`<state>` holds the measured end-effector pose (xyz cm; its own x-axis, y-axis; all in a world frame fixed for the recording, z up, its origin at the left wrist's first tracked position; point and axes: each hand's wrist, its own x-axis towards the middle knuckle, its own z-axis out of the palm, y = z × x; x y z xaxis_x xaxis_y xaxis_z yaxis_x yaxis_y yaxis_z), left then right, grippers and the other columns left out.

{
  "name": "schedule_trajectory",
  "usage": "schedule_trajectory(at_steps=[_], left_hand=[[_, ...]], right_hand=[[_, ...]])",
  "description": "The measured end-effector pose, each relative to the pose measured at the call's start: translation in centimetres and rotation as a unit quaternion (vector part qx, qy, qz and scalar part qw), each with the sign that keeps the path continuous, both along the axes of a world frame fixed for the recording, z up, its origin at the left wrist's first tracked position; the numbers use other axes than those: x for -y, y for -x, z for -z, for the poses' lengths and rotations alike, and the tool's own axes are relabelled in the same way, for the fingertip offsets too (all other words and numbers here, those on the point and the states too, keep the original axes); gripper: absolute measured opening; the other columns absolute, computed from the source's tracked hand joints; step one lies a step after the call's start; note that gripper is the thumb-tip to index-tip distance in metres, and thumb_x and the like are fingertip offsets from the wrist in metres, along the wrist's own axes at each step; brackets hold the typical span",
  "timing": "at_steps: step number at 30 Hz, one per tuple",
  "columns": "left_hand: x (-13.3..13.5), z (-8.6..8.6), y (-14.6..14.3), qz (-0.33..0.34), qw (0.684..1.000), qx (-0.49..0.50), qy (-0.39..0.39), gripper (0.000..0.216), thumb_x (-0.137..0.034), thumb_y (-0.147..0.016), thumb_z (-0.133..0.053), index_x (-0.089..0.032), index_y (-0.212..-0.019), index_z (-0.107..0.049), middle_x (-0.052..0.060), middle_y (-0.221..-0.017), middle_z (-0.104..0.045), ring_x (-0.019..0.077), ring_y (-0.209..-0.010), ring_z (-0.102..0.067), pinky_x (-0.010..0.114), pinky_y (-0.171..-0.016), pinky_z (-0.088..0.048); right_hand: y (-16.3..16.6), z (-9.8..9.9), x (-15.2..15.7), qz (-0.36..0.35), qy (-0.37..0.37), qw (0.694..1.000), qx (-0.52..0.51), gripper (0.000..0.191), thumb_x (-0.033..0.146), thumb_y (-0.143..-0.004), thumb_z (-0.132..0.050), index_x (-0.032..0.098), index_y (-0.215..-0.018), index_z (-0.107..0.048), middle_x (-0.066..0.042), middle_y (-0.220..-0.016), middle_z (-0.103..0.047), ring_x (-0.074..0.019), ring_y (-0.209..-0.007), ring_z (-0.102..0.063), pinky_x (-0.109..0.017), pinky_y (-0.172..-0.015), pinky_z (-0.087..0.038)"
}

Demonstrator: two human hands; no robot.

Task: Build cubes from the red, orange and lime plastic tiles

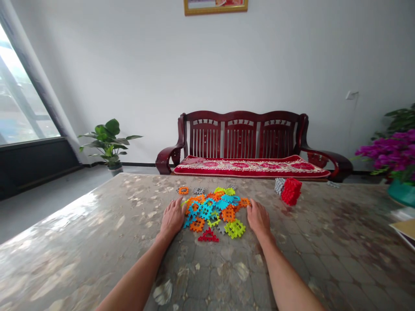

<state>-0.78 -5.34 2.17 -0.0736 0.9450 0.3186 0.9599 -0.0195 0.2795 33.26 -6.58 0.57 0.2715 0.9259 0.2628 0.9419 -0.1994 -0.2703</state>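
Note:
A loose pile of flat plastic interlocking pieces in blue, orange, green, grey and red lies on the patterned tablecloth (129, 242). My left hand (173, 217) rests flat and open along the pile's left side, its fingers beside a blue piece (189, 220). On the other side, my right hand (259, 217) also lies open, fingertips next to an orange piece (244, 202). Closest to me are a red triangular piece (208, 236) and a green piece (235, 229). Neither hand holds anything.
Right of the pile stand a red stack of pieces (292, 191) and a grey stack (279, 186), with a loose grey piece (333, 184) farther right. Purple flowers (394, 149) in a teal pot (402, 193) are at the right edge. A wooden bench (240, 134) stands beyond the table.

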Motion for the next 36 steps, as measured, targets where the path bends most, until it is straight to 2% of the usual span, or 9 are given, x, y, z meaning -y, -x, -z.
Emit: schedule_trajectory(at_steps=[6,9,11,14,18,28,36], left_hand=[[0.9,0.8,0.2,0.1,0.994,0.027,-0.044,0.059,-0.045,-0.094,-0.042,-0.021,-0.148,-0.039,0.01,-0.156,-0.039,0.0267,-0.148,-0.023,0.046,-0.118,-0.027],[2.8,1.1,-0.4,0.166,0.986,0.0,-0.017,0.076,-0.055,-0.085,-0.054,-0.023,-0.152,-0.034,0.011,-0.162,-0.026,0.0312,-0.15,-0.014,0.05,-0.119,-0.022],[4.3,1.1,-1.3,0.187,0.982,-0.023,0.006,0.092,-0.06,-0.074,-0.065,-0.028,-0.153,-0.031,0.011,-0.163,-0.022,0.0359,-0.15,-0.013,0.055,-0.118,-0.019],[5.8,0.6,-3.1,0.188,0.98,-0.045,0.05,0.107,-0.058,-0.063,-0.075,-0.031,-0.155,-0.027,0.011,-0.164,-0.017,0.0392,-0.149,-0.013,0.06,-0.117,-0.015],[6.1,-0.2,-5.2,0.161,0.982,-0.049,0.088,0.106,-0.058,-0.064,-0.073,-0.032,-0.155,-0.026,0.01,-0.165,-0.014,0.0375,-0.15,-0.009,0.061,-0.116,-0.016],[4.8,0.1,-8.1,0.136,0.987,-0.033,0.078,0.099,-0.058,-0.067,-0.069,-0.031,-0.154,-0.03,0.011,-0.164,-0.015,0.0364,-0.15,-0.011,0.06,-0.116,-0.016],[3.6,0.6,-10.2,0.125,0.988,-0.014,0.085,0.099,-0.059,-0.066,-0.069,-0.031,-0.154,-0.031,0.01,-0.165,-0.014,0.0385,-0.15,-0.009,0.062,-0.116,-0.015]], right_hand=[[0.3,-0.6,-0.1,0.017,0.016,1.0,0.0,0.041,0.032,-0.1,-0.033,0.02,-0.135,-0.051,-0.012,-0.126,-0.064,-0.0222,-0.113,-0.059,-0.03,-0.089,-0.041],[0.3,-0.8,-0.3,0.024,0.021,0.999,-0.001,0.044,0.034,-0.1,-0.031,0.017,-0.136,-0.05,-0.014,-0.127,-0.064,-0.0233,-0.115,-0.059,-0.032,-0.091,-0.042],[0.2,-0.8,-0.5,0.021,0.024,0.999,-0.004,0.047,0.035,-0.1,-0.031,0.015,-0.138,-0.049,-0.015,-0.128,-0.063,-0.0243,-0.116,-0.058,-0.033,-0.093,-0.042],[0.0,-0.8,-0.9,0.011,0.024,1.0,-0.005,0.05,0.036,-0.099,-0.031,0.014,-0.14,-0.048,-0.016,-0.132,-0.062,-0.025,-0.119,-0.057,-0.034,-0.096,-0.041],[-0.2,-0.5,-1.1,0.008,0.026,1.0,-0.001,0.048,0.038,-0.099,-0.031,0.016,-0.137,-0.051,-0.013,-0.136,-0.06,-0.0247,-0.12,-0.055,-0.034,-0.097,-0.041],[-0.6,-0.1,-1.2,0.001,0.013,1.0,-0.024,0.044,0.036,-0.1,-0.031,0.02,-0.133,-0.055,-0.01,-0.135,-0.061,-0.0229,-0.12,-0.057,-0.033,-0.097,-0.04],[-1.2,-0.2,-2.3,-0.01,-0.001,0.998,-0.06,0.05,0.038,-0.099,-0.025,0.02,-0.134,-0.055,-0.009,-0.133,-0.062,-0.024,-0.12,-0.057,-0.036,-0.098,-0.041]])
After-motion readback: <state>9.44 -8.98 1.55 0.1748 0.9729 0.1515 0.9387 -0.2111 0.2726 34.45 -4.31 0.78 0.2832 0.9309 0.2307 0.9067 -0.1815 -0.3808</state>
